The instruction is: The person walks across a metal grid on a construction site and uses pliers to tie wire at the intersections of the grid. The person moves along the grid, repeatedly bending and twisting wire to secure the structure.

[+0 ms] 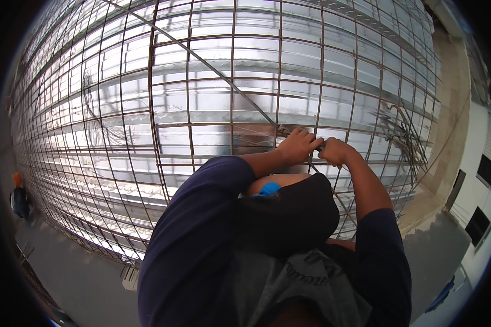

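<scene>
A grid of thin rusty steel bars (233,49) spreads out before me over shiny metal decking (213,71). Both my hands are close together over the grid, a little right of the middle. My left hand (299,146) has its fingers curled down beside a bar crossing. Just to its right, my right hand (335,151) is closed in a fist. A short dark piece shows between the two hands, too small and covered to name. A long diagonal rod (202,61) runs from the upper left down to the left hand.
Loose bent rods (406,133) lie heaped on the mesh at the right. At the left is a bundle of thin wire (95,122). Beyond the right edge stands a white building (477,163) with dark windows. A dark thing with an orange top (18,188) is at far left.
</scene>
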